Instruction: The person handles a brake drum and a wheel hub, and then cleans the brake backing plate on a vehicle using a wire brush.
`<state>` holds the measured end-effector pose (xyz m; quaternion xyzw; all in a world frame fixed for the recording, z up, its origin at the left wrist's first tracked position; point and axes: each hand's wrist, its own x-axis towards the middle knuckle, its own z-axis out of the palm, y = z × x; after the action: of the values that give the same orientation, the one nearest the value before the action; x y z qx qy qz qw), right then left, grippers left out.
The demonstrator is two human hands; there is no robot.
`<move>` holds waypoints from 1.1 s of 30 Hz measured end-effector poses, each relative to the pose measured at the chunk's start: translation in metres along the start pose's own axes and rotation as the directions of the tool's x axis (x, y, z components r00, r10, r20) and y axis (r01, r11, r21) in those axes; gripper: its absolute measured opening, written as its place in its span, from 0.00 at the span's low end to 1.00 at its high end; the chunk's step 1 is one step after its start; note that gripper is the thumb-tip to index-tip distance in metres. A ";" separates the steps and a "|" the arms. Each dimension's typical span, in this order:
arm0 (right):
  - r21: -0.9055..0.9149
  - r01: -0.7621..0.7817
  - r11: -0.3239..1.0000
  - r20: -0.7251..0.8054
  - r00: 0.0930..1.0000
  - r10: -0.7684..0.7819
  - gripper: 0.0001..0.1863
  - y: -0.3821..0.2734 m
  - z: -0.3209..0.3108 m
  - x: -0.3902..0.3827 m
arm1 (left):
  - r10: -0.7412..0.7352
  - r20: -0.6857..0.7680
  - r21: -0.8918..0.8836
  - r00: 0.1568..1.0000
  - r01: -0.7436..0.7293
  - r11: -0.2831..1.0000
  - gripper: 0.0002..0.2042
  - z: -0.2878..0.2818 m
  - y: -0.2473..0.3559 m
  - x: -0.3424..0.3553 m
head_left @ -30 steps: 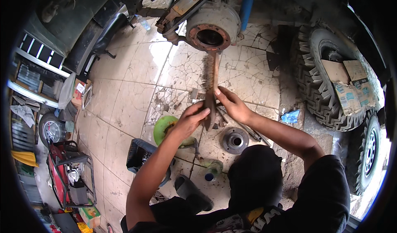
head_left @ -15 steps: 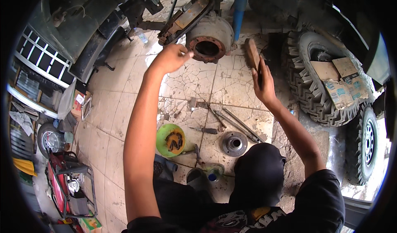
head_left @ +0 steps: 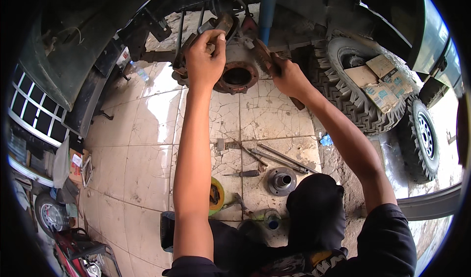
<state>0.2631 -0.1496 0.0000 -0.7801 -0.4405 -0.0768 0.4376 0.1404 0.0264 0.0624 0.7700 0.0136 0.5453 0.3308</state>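
Observation:
My left hand (head_left: 205, 58) is closed at the rusty metal assembly, its fingertips against a brown block-like part (head_left: 224, 24); what the palm covers is hidden. Just right of it lies the open round end of a rusty hub housing (head_left: 237, 77), with bolt holes round its flange. In my right hand (head_left: 288, 78) is a long wooden-backed brush (head_left: 262, 53), tilted, its far end beside the housing; my fingers wrap its middle.
On the cracked tile floor (head_left: 147, 164) lie a flanged hub (head_left: 282, 180), metal bars (head_left: 279, 158), a screwdriver (head_left: 245, 173) and a green bowl (head_left: 216, 196). A blue post (head_left: 266, 14) stands behind the housing. Large tyres (head_left: 338, 93) stand at right, cardboard (head_left: 380, 83) on one.
Both hands have reached farther forward. My left hand has come up against the rusty assembly; my right hand has brought the brush leftward, close to the housing. The view has shifted.

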 end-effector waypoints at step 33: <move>0.469 -0.368 0.803 -0.281 0.799 0.531 0.27 0.004 0.081 -0.071 | -0.189 0.468 0.149 0.863 0.134 0.980 0.13 -0.006 0.086 -0.031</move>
<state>0.2015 -0.1341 -0.0871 -0.7272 -0.1454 -0.0363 0.6699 0.0935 -0.0499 0.0829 0.8944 0.0261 0.3062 0.3249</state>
